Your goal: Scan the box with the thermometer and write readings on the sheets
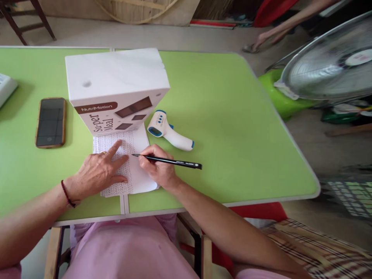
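Observation:
My right hand grips a black pen, its tip over the notebook beside the written lines. Handwriting fills the page's left part, while its right part is blank. On the written part lies my left hand, fingers spread and holding nothing. A white NutriMotion box stands upright at the notebook's far edge and hides part of it. Just beyond my right hand lies a white and blue infrared thermometer.
A phone in a brown case lies left of the box on the green table. A white object sits at the left edge. A fan stands off the table's right side, near another person's leg.

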{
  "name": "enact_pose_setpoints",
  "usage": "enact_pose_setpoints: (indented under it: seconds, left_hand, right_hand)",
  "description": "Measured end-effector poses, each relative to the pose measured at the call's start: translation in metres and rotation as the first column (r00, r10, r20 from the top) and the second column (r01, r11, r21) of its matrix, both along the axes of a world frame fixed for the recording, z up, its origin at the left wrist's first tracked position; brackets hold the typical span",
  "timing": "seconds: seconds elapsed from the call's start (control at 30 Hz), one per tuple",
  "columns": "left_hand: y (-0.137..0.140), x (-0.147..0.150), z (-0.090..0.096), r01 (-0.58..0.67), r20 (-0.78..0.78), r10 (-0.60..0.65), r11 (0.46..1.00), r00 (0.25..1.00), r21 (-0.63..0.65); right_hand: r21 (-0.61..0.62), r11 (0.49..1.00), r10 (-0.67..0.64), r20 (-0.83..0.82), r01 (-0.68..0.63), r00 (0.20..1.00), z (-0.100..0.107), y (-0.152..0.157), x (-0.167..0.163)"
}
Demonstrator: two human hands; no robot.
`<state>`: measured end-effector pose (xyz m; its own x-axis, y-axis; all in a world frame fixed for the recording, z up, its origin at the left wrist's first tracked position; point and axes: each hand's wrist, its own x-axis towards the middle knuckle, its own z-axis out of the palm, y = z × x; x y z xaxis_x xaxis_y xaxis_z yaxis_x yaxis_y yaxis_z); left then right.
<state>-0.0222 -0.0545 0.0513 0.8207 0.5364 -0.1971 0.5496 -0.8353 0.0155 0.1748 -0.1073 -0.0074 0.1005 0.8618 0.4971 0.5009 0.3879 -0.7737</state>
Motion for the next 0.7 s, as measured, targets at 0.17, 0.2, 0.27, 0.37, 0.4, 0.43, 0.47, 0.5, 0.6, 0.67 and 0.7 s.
enact_pose_setpoints:
  seconds: [0.17, 0.2, 0.27, 0.37, 0.4, 0.43, 0.47, 0.5, 0.6, 0.67, 0.7]
  left_hand:
    - [0.0005, -0.0013, -0.0007, 0.002, -0.005, -0.002, 1.000, 1.000, -0.003]
    - [0.0005, -0.0014, -0.0007, 0.004, -0.003, -0.004, 1.000, 1.000, -0.001]
    - [0.0006, -0.0012, -0.0008, 0.004, -0.005, -0.004, 1.000, 1.000, 0.002]
    - [0.0004, -0.0004, -0.0006, 0.000, -0.019, 0.000, 1.000, 1.000, 0.005]
    - [0.0003, -0.0002, -0.0003, 0.000, -0.022, 0.000, 1.000, 1.000, 0.006]
    - [0.0003, -0.0001, 0.0000, 0.001, -0.026, -0.001, 1.000, 1.000, 0.007]
    - [0.0001, -0.0001, 0.0003, 0.002, -0.029, -0.002, 1.000, 1.000, 0.008]
    - [0.0000, -0.0001, 0.0007, 0.003, -0.033, -0.003, 1.000, 0.999, 0.009]
    - [-0.0003, 0.0000, 0.0017, 0.002, -0.038, -0.001, 1.000, 0.999, 0.014]
    - [-0.0006, 0.0003, 0.0021, 0.000, -0.039, 0.000, 1.000, 0.999, 0.014]
    - [-0.0007, 0.0005, 0.0022, 0.000, -0.038, 0.000, 1.000, 0.999, 0.016]
  right_hand:
    - [0.006, 1.000, 0.015, 0.015, -0.015, 1.000, 0.0012, 0.0000, -0.0003]
    - [0.009, 1.000, 0.015, 0.020, -0.015, 1.000, 0.0014, 0.0000, -0.0004]
    - [0.014, 1.000, 0.013, 0.032, -0.013, 0.999, 0.0017, 0.0001, -0.0005]
    - [0.018, 1.000, 0.017, 0.049, -0.018, 0.999, 0.0020, 0.0002, -0.0005]
    - [0.017, 1.000, 0.019, 0.056, -0.020, 0.998, 0.0021, 0.0001, -0.0004]
    - [0.013, 1.000, 0.021, 0.065, -0.022, 0.998, 0.0021, 0.0001, -0.0004]
    - [0.009, 1.000, 0.023, 0.075, -0.024, 0.997, 0.0021, 0.0000, -0.0003]
    - [0.003, 1.000, 0.024, 0.083, -0.025, 0.996, 0.0021, -0.0001, -0.0003]
    - [-0.003, 1.000, 0.021, 0.094, -0.020, 0.995, 0.0020, -0.0003, -0.0004]
    - [-0.002, 1.000, 0.017, 0.095, -0.017, 0.995, 0.0019, -0.0003, -0.0005]
    - [-0.001, 1.000, 0.017, 0.096, -0.017, 0.995, 0.0019, -0.0004, -0.0005]
